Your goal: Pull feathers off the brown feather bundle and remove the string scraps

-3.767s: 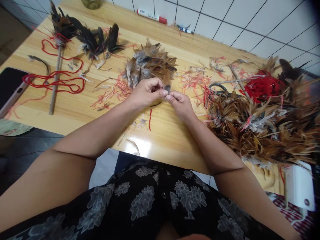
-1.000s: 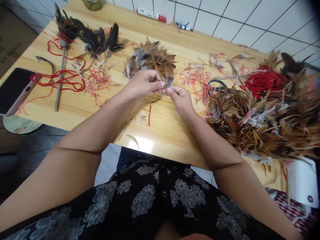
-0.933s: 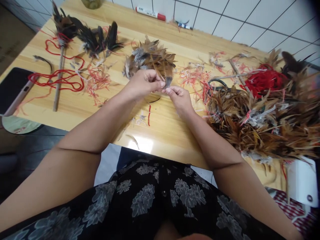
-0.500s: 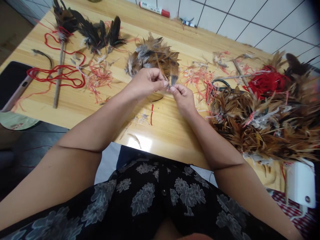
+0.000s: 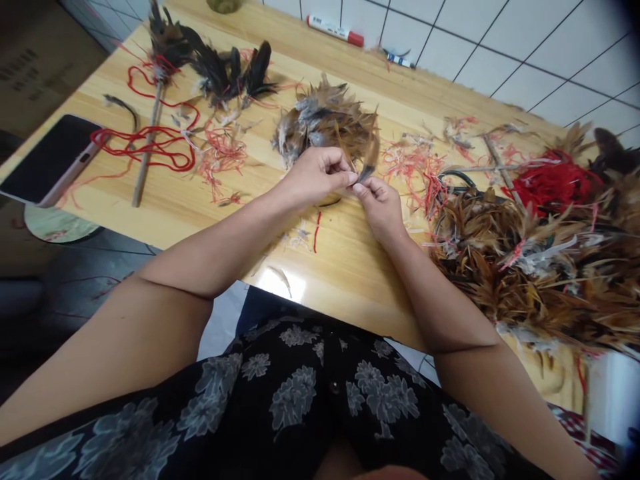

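Note:
Both my hands meet over the middle of the table, fingertips nearly touching. My left hand (image 5: 327, 175) is closed in a pinch at the base of a few brown feathers (image 5: 371, 155). Thumb and forefinger of my right hand (image 5: 379, 202) pinch the same feathers from the other side, their tips pointing up and away. Just beyond the hands lies a round bundle of brown and grey feathers (image 5: 325, 120). A short piece of red string (image 5: 317, 232) rests on the wood nearer to me.
On the left are a phone (image 5: 47, 160), a stick with dark feathers (image 5: 147, 150) and looped red cord (image 5: 170, 159). At right lie a big heap of brown feathers (image 5: 545, 267) and a red string pile (image 5: 553, 183). A red-capped marker (image 5: 334, 31) sits near the tiled wall.
The view has shifted, so the table's things appear further right and slightly lower. My hands stay together, and the pinched feathers have turned a little, tips now leaning right.

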`<state>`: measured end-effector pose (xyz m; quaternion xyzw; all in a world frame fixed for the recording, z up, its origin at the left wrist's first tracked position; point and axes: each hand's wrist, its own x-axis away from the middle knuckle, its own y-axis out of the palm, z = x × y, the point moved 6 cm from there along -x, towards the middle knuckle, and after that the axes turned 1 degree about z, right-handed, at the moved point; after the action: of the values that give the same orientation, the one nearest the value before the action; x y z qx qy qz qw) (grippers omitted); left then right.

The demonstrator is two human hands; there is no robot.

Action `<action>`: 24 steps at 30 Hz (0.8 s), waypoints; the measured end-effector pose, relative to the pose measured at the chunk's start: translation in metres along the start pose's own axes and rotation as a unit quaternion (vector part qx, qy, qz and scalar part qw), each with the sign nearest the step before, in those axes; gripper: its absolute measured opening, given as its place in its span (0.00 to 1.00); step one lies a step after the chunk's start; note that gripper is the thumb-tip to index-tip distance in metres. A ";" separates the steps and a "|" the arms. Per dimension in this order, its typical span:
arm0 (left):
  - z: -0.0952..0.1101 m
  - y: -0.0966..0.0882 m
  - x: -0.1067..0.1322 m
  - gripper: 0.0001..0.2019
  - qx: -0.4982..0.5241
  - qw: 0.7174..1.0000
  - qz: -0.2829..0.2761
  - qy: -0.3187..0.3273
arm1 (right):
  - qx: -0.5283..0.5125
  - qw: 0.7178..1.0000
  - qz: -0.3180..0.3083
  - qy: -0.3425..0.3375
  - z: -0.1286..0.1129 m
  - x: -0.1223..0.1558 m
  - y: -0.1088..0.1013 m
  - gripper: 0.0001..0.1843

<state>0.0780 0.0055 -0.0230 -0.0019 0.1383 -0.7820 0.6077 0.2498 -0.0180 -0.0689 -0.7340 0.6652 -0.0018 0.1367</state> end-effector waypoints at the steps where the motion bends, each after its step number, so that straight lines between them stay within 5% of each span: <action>1: -0.001 0.001 0.000 0.09 -0.004 1.000 -0.004 -0.001 | 0.001 1.000 -0.001 -0.003 -0.001 0.000 0.000 0.32; 9: 0.014 0.004 0.001 0.09 -0.073 0.997 -0.013 0.020 | 0.023 1.000 0.004 -0.001 -0.012 0.003 -0.003 0.33; 13: 0.029 -0.047 -0.003 0.11 -0.109 0.989 0.102 0.009 | 0.025 0.999 0.026 0.022 -0.017 0.006 -0.006 0.33; 15: 0.027 -0.083 -0.004 0.14 -0.169 0.971 0.168 -0.034 | 0.018 0.999 0.031 0.036 -0.018 0.008 -0.007 0.34; 18: 0.014 -0.120 -0.004 0.19 -0.284 0.930 0.195 -0.125 | 0.012 0.998 0.034 0.052 -0.020 0.009 -0.007 0.37; 24: -0.014 -0.117 -0.008 0.14 -0.357 0.906 0.134 -0.184 | 0.018 0.998 0.034 0.057 -0.022 0.010 -0.008 0.39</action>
<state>-0.0333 0.0424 -0.0099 -0.3443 0.2931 -0.5775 0.6798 0.2544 -0.0318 -0.0478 -0.7069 0.6966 -0.0509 0.1119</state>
